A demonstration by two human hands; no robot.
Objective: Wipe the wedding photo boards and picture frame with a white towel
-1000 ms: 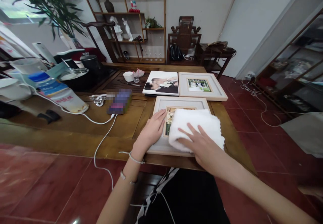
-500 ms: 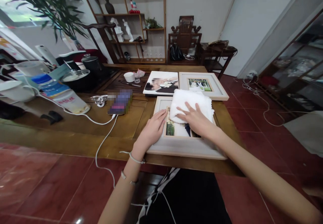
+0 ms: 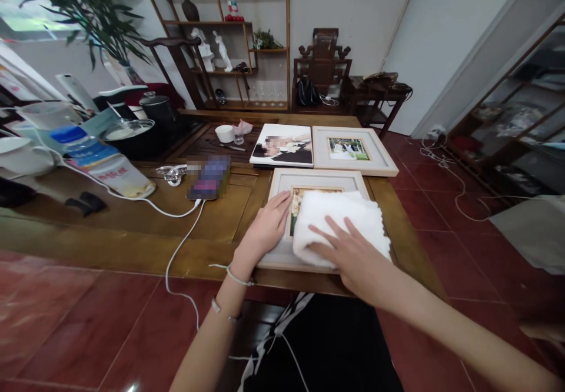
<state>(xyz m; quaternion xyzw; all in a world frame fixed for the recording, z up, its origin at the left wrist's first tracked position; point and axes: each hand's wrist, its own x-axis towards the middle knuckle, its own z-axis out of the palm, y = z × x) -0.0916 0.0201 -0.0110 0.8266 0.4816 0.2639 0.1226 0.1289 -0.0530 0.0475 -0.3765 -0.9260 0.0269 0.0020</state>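
A pale wooden picture frame lies flat on the near part of a wooden table. A folded white cloth covers most of its photo. My right hand lies flat on the near side of the cloth, fingers spread, pressing it onto the glass. My left hand rests flat on the frame's left border, fingers stretched toward the photo's edge.
Behind lie an unframed photo print and a second framed picture. A phone with a white cable, a water bottle, pots and a small cup crowd the left. Shelves and a chair stand at the back.
My right hand slid the cloth to the frame's far edge, uncovering the photo, then pulled it back to the near side. My left hand stayed on the frame's left border.
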